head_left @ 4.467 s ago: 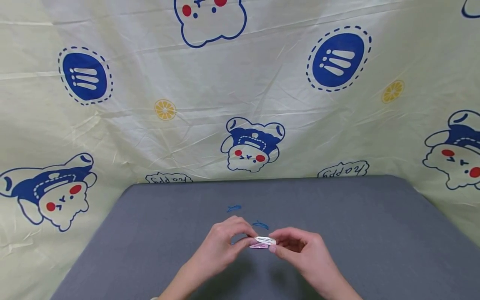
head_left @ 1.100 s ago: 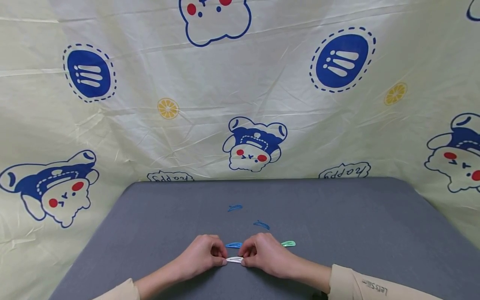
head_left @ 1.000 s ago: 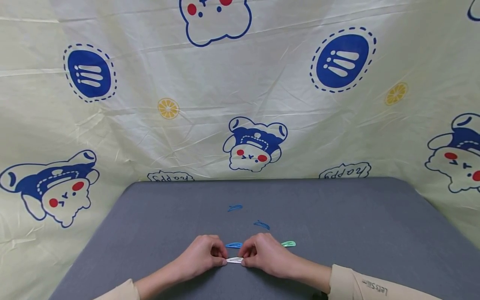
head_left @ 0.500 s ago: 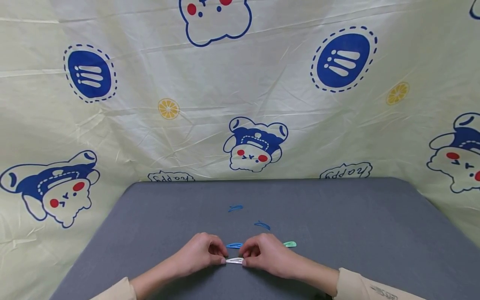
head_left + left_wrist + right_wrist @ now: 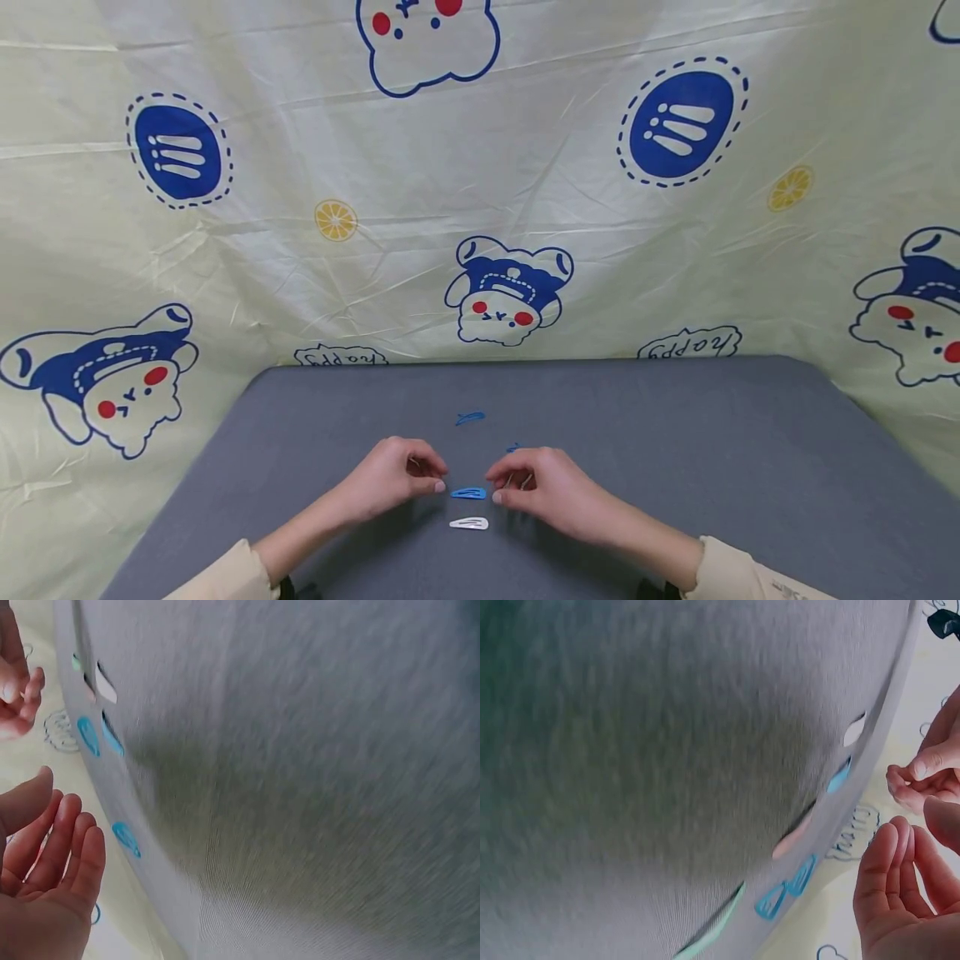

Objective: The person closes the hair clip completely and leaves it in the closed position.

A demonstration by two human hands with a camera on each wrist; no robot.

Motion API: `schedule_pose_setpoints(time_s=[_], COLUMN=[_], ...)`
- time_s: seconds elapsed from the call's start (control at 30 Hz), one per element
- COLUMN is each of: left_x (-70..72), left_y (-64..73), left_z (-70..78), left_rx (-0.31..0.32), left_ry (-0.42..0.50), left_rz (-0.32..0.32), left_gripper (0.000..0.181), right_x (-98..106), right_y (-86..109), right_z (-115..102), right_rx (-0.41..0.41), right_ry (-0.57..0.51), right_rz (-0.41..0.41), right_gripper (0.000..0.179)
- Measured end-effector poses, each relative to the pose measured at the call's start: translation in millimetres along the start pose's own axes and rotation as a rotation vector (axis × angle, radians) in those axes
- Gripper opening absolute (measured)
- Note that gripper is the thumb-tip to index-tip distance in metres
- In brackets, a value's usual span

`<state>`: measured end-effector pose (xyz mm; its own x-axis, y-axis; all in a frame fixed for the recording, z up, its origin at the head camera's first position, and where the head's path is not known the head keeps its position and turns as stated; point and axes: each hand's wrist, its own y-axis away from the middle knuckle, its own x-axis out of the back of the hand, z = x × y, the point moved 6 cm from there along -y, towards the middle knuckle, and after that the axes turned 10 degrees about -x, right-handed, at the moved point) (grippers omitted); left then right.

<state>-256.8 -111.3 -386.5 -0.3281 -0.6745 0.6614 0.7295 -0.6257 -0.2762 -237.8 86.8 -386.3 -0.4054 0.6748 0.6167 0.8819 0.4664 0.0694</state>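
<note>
A white snap hair clip (image 5: 468,523) lies flat on the grey tabletop, and just beyond it lies a solid blue hair clip (image 5: 468,493). My left hand (image 5: 390,479) hovers at the blue clip's left end, fingers relaxed and holding nothing. Off the clip's right end is my right hand (image 5: 555,492), its fingers loosely bent with a gap between thumb and fingertips. That hand hides a pink clip (image 5: 793,836) and a mint-green clip (image 5: 716,926) from the head view; both show in the right wrist view.
Farther back on the grey table (image 5: 712,450) lie two blue openwork clips, one blue outline clip (image 5: 470,417) near the middle and another blue outline clip (image 5: 513,447) partly behind the right hand. A printed cloth (image 5: 405,283) hangs behind the table.
Earlier both hands held the white clip, first raised over the pink one, then at the table. Now they have let go, spread apart and moved forward to either side of the blue clip.
</note>
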Motion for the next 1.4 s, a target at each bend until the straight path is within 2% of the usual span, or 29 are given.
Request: schedule_pose_setpoints(time_s=[0.4,0.67,0.87,1.0,1.23,1.4], left_x=[18.0,26.5,30.0,30.9,30.1,27.8], left_y=[-22.3,-36.7,-47.1,-55.5,-66.4,-71.0], left_z=[-18.3,-34.4,-44.9,-50.9,-64.2,-70.7], left_rx=[-0.001,0.02,0.033,0.069,0.151,0.183], left_ry=[-0.068,-0.061,-0.036,-0.02,0.009,0.015], left_rz=[0.035,0.04,0.043,0.046,0.058,0.044], left_gripper=[0.014,0.016,0.017,0.017,0.019,0.019], right_x=[25,34,41,44,45,43], right_y=[-16.1,-32.6,-49.7,-63.9,-85.2,-96.7], right_z=[-1,4,7,10,16,20], right_rx=[0.033,0.083,0.09,0.078,-0.003,-0.027], right_ry=[0.086,0.13,0.15,0.155,0.128,0.128], right_rz=[0.115,0.156,0.16,0.141,0.097,0.076], right_gripper=[0.021,0.021,0.022,0.022,0.023,0.023])
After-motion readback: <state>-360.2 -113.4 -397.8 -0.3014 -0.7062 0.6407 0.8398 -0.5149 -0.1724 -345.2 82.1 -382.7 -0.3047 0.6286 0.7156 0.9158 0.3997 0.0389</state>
